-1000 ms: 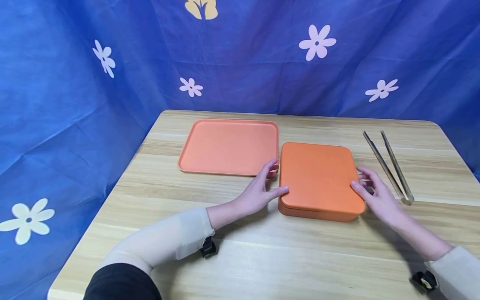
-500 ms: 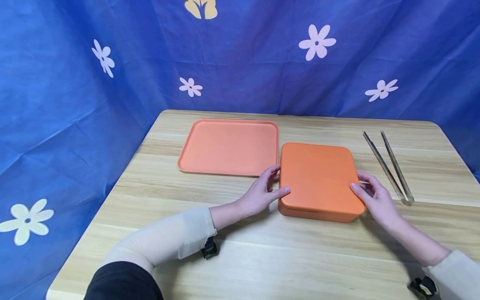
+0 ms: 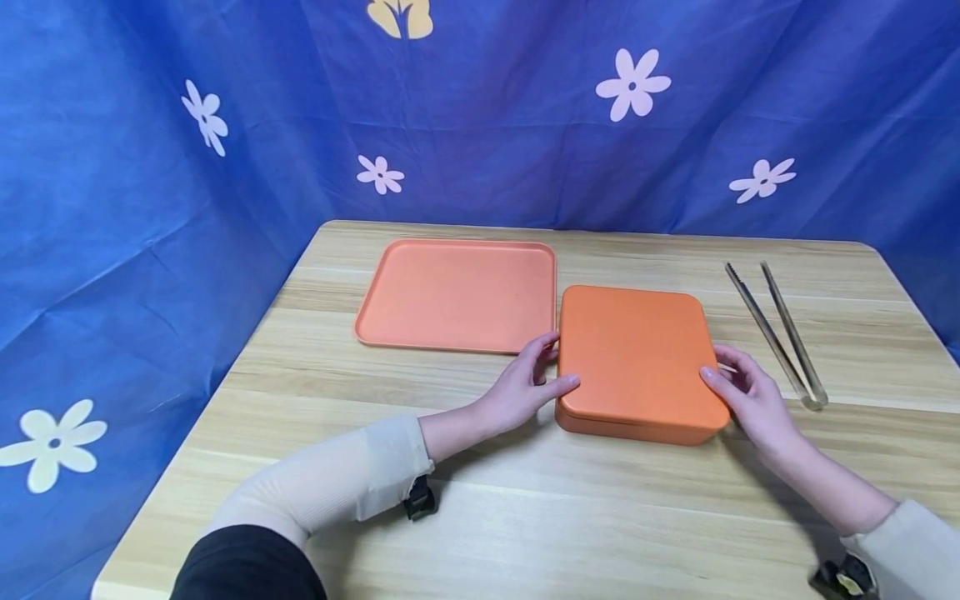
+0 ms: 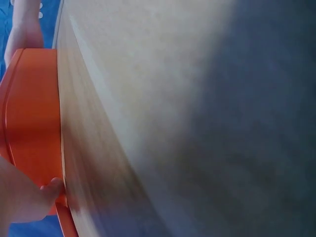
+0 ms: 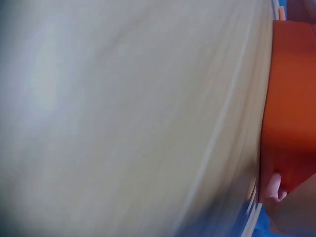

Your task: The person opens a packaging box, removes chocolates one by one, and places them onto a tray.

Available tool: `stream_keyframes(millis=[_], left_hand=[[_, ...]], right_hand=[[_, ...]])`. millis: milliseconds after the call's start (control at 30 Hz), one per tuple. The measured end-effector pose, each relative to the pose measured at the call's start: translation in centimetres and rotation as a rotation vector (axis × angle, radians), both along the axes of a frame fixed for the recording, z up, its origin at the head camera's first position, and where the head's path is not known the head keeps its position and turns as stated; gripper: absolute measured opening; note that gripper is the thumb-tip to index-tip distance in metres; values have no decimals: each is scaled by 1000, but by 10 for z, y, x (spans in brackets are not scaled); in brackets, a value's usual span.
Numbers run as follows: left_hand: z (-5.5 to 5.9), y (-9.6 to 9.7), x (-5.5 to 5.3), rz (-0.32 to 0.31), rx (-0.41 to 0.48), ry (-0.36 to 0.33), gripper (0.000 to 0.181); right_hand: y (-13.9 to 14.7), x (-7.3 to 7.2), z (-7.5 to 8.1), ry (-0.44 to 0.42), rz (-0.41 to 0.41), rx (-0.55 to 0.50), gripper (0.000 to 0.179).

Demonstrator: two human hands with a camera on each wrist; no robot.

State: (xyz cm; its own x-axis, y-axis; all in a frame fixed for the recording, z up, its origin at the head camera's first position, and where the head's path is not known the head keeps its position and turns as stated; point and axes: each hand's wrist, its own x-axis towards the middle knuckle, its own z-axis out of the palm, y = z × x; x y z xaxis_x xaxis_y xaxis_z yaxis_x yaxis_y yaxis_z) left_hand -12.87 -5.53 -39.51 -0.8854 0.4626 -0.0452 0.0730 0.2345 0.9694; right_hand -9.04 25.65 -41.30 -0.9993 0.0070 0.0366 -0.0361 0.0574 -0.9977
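A square orange box [image 3: 641,358] with a fitted lid stands flat on the wooden table, right of centre in the head view. My left hand [image 3: 517,387] holds its left side, thumb on the lid's edge and fingers bent along the wall. On the opposite side my right hand [image 3: 757,408] grips it the same way. The left wrist view shows the box wall [image 4: 32,113] with left-hand fingertips [image 4: 55,186] low against it. In the right wrist view, right-hand fingertips [image 5: 274,186] touch the box [image 5: 291,89] near its base. The box's contents are hidden.
A pink rectangular tray [image 3: 457,296] lies at the back left, close to the box. Metal tongs [image 3: 768,334] rest spread apart beyond my right hand. A blue flowered cloth [image 3: 495,108] hangs behind the table [image 3: 570,533] and along its left.
Both hands have drawn in against the box, with the left fingers sliding down from the tray's corner and the right fingers curling closer. The box, tray and tongs stay where they were.
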Motion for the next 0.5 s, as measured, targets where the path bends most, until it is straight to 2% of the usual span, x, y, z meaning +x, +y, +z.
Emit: stream_keyframes(millis=[100,500], left_hand=[[-3,0,1,8,0,10,74],[1,-1,2,24,-51,20,72]], right_hand=[[-1,1,1,-24,12,-119,29],[-2,3,4,-97,30,-294,31]])
